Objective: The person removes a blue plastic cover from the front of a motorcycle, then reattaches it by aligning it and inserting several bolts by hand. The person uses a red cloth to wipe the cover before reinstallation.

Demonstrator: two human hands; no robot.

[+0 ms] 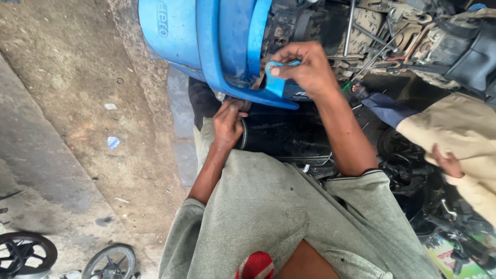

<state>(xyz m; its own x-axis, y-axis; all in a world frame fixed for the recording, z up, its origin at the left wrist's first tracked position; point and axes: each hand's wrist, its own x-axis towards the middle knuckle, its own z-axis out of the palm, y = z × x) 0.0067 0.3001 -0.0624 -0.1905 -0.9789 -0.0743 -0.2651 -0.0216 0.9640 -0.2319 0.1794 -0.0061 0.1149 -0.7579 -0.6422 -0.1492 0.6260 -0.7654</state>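
Note:
A blue plastic scooter body panel (206,36) fills the top middle of the head view, its lower edge curving down to the right. My right hand (305,67) grips the panel's blue bracket tab, thumb pressed against it beside a small metal fastener. Lower down, my left hand (228,121) is closed around a dark ribbed hose or cable under the panel, against the black dirty frame (289,134). Both forearms reach up from my grey shirt.
Another person in beige clothing with a dark cuff (454,134) works at the right, a hand (447,161) near black engine parts. Muddy engine parts and metal rods (372,31) sit top right. Bare concrete floor (67,103) lies left; small wheels (26,253) at bottom left.

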